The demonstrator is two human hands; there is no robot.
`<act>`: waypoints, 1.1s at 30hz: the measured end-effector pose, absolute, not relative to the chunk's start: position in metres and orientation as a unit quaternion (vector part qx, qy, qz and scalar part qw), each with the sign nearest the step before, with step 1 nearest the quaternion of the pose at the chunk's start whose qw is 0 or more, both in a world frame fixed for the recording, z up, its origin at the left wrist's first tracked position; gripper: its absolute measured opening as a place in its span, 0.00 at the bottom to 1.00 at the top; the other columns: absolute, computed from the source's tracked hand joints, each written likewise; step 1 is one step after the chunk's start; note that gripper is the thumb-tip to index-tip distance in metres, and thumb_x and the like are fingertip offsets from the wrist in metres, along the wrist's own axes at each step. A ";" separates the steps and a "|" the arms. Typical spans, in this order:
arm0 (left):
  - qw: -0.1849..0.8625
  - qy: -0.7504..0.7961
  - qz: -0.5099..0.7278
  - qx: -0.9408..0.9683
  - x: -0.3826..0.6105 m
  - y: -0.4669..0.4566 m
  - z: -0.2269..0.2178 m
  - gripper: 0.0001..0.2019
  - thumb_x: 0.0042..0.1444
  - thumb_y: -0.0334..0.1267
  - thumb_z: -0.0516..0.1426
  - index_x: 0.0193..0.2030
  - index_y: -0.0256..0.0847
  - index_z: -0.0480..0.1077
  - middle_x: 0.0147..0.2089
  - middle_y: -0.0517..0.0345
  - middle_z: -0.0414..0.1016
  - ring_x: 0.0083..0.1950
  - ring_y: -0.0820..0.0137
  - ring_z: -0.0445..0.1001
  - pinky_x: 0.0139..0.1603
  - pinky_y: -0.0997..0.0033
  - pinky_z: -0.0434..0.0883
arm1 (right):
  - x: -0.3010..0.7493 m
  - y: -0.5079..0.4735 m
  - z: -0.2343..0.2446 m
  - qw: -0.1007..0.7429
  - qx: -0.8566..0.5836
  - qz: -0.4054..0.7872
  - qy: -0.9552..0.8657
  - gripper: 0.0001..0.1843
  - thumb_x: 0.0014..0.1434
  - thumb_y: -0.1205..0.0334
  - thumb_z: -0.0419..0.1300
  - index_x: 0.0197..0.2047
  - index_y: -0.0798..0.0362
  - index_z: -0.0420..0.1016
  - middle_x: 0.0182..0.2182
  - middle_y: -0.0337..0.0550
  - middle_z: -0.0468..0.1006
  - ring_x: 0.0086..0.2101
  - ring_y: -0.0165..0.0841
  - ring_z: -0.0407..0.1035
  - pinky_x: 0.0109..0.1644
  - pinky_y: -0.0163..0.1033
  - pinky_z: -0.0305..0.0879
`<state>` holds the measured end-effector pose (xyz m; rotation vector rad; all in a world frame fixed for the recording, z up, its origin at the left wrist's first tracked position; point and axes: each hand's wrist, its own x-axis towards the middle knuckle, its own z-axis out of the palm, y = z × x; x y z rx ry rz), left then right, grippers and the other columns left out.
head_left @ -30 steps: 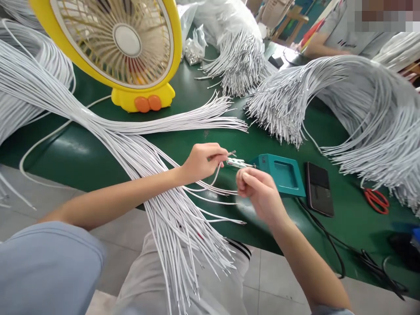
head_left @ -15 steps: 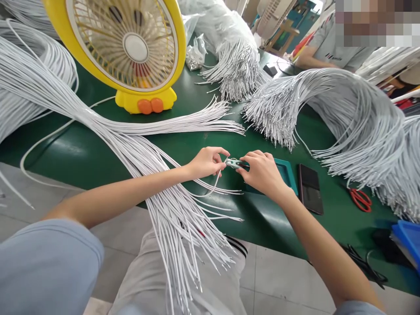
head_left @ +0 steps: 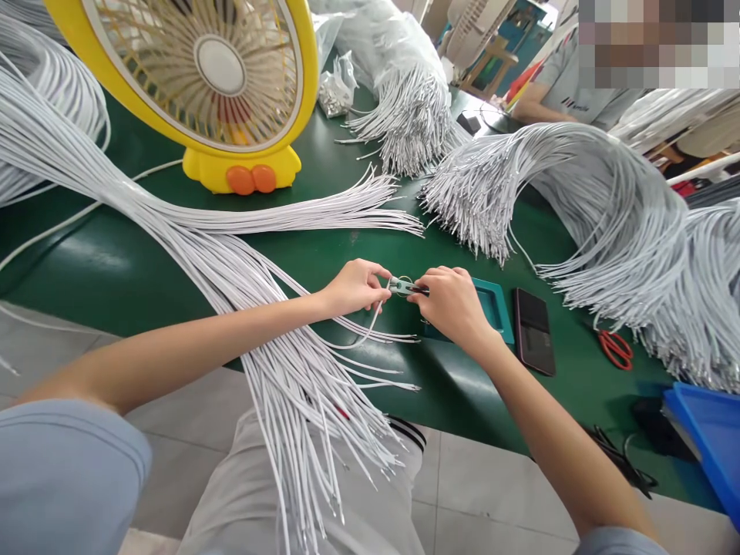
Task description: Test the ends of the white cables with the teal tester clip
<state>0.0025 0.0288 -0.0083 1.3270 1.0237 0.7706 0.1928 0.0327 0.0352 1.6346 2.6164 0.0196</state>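
Observation:
My left hand [head_left: 359,287] pinches the end of a white cable [head_left: 370,331] between thumb and fingers. In my right hand [head_left: 452,299] is a small pair of pliers [head_left: 403,287] with a pale green body, its nose at the cable end by my left fingertips. Whether the jaws are closed on the cable is too small to tell. Under my left forearm a loose bundle of white cables [head_left: 289,362] runs across the table edge and down over my lap. A teal tray [head_left: 504,312] lies behind my right hand, partly hidden by it.
A yellow fan [head_left: 243,166] stands at the back left. Large cable bundles [head_left: 624,193] arch over the right side. Right of the tray lie a phone [head_left: 533,331], red-handled scissors [head_left: 615,350] and a blue bin [head_left: 702,432]. A person in grey [head_left: 570,89] sits across the table.
The whole scene has slid somewhat left in view as my head turned. Both hands keep their hold, and the pliers stay against the cable end.

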 end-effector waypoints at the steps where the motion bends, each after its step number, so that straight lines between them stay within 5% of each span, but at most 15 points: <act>1: 0.602 0.446 0.334 0.572 0.003 0.029 -0.009 0.16 0.49 0.27 0.61 0.46 0.25 0.72 0.23 0.55 0.77 0.20 0.75 0.73 0.19 0.81 0.68 | 0.193 0.033 0.035 0.027 0.530 0.005 0.847 0.06 0.55 0.65 0.61 0.29 0.55 0.79 0.31 0.46 0.80 0.38 0.39 0.71 0.44 0.45 0.54; 6: 0.595 0.459 0.337 0.567 0.006 0.027 -0.010 0.16 0.49 0.27 0.61 0.46 0.26 0.72 0.23 0.55 0.77 0.19 0.75 0.73 0.19 0.80 0.69 | 0.194 0.034 0.034 0.024 0.538 -0.001 0.843 0.06 0.55 0.63 0.62 0.29 0.55 0.79 0.31 0.45 0.80 0.38 0.39 0.70 0.44 0.45 0.54; 11: 0.600 0.454 0.337 0.566 0.004 0.027 -0.010 0.16 0.50 0.27 0.60 0.47 0.26 0.71 0.24 0.54 0.77 0.21 0.73 0.74 0.20 0.79 0.70 | 0.207 0.039 0.036 -0.018 0.523 -0.050 0.851 0.14 0.61 0.55 0.55 0.40 0.54 0.79 0.42 0.49 0.80 0.46 0.43 0.69 0.49 0.47 0.57; 20: 0.611 0.442 0.356 0.551 0.000 0.027 -0.008 0.16 0.50 0.27 0.61 0.47 0.28 0.72 0.23 0.57 0.75 0.21 0.74 0.74 0.20 0.81 0.68 | 0.222 0.048 0.031 -0.115 0.531 -0.038 0.839 0.19 0.65 0.62 0.45 0.46 0.57 0.77 0.44 0.54 0.78 0.45 0.44 0.67 0.51 0.51 0.64; 25: 0.632 0.370 0.409 0.544 0.000 0.022 -0.002 0.17 0.52 0.32 0.61 0.49 0.31 0.72 0.30 0.59 0.74 0.20 0.79 0.71 0.21 0.81 0.66 | 0.211 0.019 0.033 -0.343 0.505 0.031 0.792 0.15 0.64 0.62 0.48 0.45 0.53 0.75 0.40 0.52 0.78 0.43 0.42 0.69 0.49 0.50 0.66; 28: 0.602 0.356 0.441 0.562 0.003 0.013 0.010 0.17 0.51 0.34 0.62 0.49 0.31 0.73 0.29 0.59 0.74 0.21 0.79 0.70 0.24 0.79 0.69 | 0.194 -0.009 0.017 -0.509 0.436 -0.036 0.742 0.13 0.63 0.64 0.49 0.42 0.49 0.74 0.29 0.46 0.76 0.32 0.37 0.70 0.36 0.44 0.68; 33: 0.428 0.313 0.471 0.706 0.013 -0.023 0.040 0.07 0.55 0.32 0.58 0.39 0.34 0.75 0.30 0.54 0.77 0.30 0.74 0.75 0.36 0.74 0.74 | 0.177 -0.027 -0.013 -0.548 0.416 -0.196 0.698 0.11 0.63 0.62 0.50 0.40 0.51 0.74 0.27 0.44 0.74 0.27 0.33 0.68 0.30 0.41 0.66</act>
